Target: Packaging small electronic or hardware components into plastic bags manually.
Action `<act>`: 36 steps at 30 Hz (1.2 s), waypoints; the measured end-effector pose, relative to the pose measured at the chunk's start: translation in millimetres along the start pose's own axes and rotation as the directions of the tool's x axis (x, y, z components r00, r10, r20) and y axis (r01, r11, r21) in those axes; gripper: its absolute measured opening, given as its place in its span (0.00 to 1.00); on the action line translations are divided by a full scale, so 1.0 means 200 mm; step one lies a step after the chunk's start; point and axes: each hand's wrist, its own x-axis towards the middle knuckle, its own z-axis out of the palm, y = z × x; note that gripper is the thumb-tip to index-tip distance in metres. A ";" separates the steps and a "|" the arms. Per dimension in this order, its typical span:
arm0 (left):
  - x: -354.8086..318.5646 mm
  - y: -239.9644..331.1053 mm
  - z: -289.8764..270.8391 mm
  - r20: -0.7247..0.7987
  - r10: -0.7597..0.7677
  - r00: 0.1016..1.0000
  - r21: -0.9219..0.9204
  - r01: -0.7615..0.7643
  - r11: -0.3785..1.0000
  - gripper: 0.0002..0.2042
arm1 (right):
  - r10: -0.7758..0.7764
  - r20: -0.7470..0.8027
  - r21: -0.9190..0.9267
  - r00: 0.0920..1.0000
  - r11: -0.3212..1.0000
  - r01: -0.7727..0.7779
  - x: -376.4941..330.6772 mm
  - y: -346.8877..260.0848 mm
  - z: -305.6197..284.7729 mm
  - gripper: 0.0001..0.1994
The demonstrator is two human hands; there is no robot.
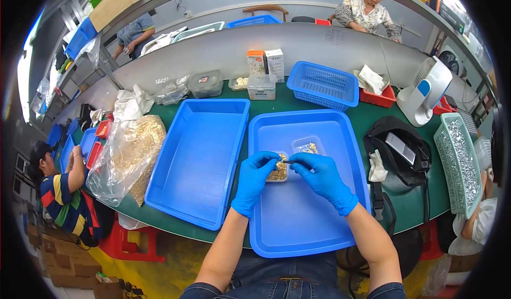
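Right hand [326, 181] clamped on a thin dark tool [291, 162], tip pointing left; left hand [254, 182] close by, thumb and index drawn up at the tool's tip (too small to tell whether they grip anything); both gloved blue, over the near tub [277, 180], clear, with gold-coloured pieces [278, 172], in the right blue tray [298, 224]; far tub [307, 139], also clear with gold bits, just beyond to the right; left blue tray [197, 160] alongside on the green surface [407, 211]; black bag [412, 177] to the right.
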 end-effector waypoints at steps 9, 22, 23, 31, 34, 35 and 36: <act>0.00 0.01 0.00 0.045 -0.092 0.995 -0.146 0.098 0.984 0.07 | -0.173 -0.073 -0.286 0.982 0.947 0.146 0.01 0.04 -0.02 0.06; -0.01 0.02 0.00 0.046 -0.078 0.996 -0.143 0.084 0.986 0.10 | -0.245 -0.069 -0.357 0.967 0.911 0.205 0.01 0.06 -0.02 0.06; -0.01 0.02 0.00 0.046 -0.078 0.996 -0.143 0.084 0.986 0.10 | -0.243 -0.060 -0.368 0.968 0.907 0.205 0.01 0.05 -0.02 0.06; -0.01 0.00 0.01 0.030 -0.059 0.998 -0.103 0.062 0.993 0.11 | -0.298 -0.025 -0.470 0.954 0.846 0.252 0.01 0.02 -0.03 0.07; -0.01 -0.01 0.01 0.027 -0.025 0.999 -0.087 0.027 0.996 0.12 | -0.302 -0.023 -0.473 0.953 0.843 0.256 0.01 0.02 -0.02 0.06; -0.01 -0.01 0.01 0.027 -0.024 0.999 -0.088 0.026 0.996 0.12 | -0.289 -0.027 -0.464 0.957 0.851 0.244 0.01 0.01 -0.02 0.05; -0.01 -0.01 0.01 0.025 -0.008 1.000 -0.072 0.010 0.997 0.12 | -0.275 -0.031 -0.456 0.961 0.859 0.232 0.01 0.01 -0.02 0.04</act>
